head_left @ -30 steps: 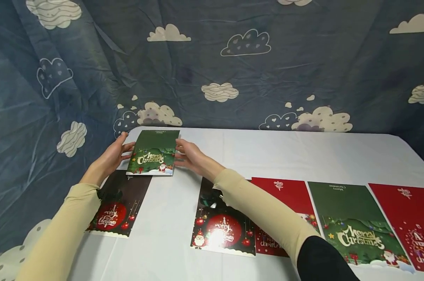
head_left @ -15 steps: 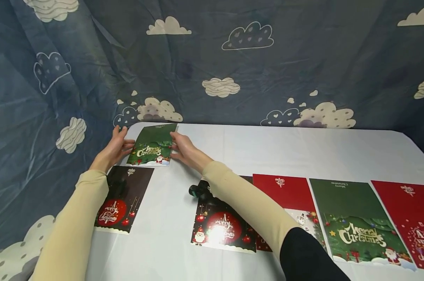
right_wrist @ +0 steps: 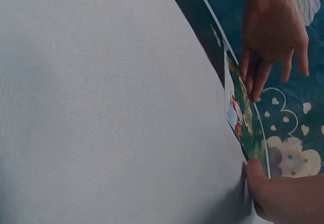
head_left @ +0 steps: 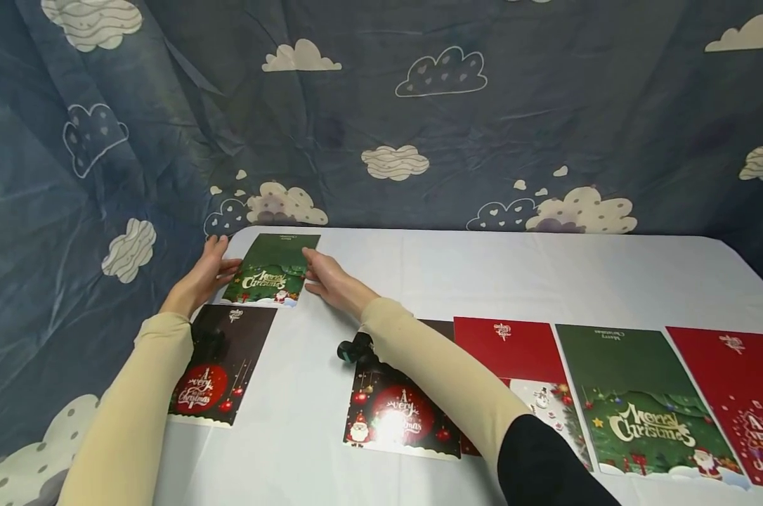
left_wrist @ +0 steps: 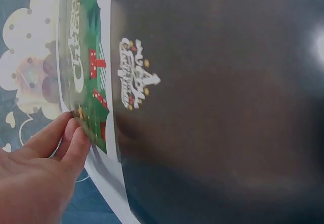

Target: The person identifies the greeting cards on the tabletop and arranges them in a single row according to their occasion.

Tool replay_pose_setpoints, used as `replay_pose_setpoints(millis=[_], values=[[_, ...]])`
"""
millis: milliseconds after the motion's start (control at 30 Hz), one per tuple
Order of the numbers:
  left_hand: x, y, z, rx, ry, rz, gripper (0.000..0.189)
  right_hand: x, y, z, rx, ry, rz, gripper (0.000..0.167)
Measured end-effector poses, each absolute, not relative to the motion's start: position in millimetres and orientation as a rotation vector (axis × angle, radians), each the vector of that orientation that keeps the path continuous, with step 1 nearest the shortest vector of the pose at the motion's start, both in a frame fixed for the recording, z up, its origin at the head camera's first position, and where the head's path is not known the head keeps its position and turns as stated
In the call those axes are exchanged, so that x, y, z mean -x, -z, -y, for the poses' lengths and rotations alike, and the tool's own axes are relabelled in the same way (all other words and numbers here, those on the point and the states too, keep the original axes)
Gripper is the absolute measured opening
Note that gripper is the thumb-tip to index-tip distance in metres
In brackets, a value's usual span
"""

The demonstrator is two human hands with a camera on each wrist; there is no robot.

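At the table's back left corner lies a green Christmas card [head_left: 274, 254] with gold lettering and a small Santa. My left hand [head_left: 199, 279] is at its left edge, fingers fairly straight and fingertips touching it; in the left wrist view the left hand [left_wrist: 48, 168] shows them at the border. On the opposite side my right hand [head_left: 337, 281] pinches the card's right edge, thumb on top. The right wrist view has the thumb of the right hand [right_wrist: 276, 191] on the green card [right_wrist: 248, 133]. Just in front lies a black Christmas card [head_left: 242, 337].
Along the front right lie another black card [head_left: 390, 393], partly under my right sleeve, a red card [head_left: 514, 341], a second green card [head_left: 634, 379] and a red card [head_left: 735, 365] at the far right. A blue cloud-print cloth [head_left: 381, 112] hangs behind the white table [head_left: 483, 274].
The green card has come down flat onto the table behind the black card and shifted slightly left. Both hands moved with it, and the right hand's thumb now lies over its edge.
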State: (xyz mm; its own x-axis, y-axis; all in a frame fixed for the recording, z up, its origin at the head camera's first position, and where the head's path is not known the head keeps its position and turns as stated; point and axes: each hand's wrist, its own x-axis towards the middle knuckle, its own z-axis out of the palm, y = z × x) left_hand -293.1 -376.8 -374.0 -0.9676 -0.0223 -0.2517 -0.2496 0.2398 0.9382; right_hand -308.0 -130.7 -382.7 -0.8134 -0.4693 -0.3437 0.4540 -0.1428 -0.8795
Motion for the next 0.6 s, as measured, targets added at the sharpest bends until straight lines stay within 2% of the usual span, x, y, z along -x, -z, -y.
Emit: replay_pose_setpoints(millis=[267,600], values=[[290.1,376.6,377.3,0.274,-1.783,-2.368,0.073,306.6,385.4,136.9,-0.021,2.002,-1.557,0.056],[283.9,362.7,380.8,0.349,-1.606,-2.577,0.076,301.8,367.1,116.4,0.039,1.962,-1.703,0.064]])
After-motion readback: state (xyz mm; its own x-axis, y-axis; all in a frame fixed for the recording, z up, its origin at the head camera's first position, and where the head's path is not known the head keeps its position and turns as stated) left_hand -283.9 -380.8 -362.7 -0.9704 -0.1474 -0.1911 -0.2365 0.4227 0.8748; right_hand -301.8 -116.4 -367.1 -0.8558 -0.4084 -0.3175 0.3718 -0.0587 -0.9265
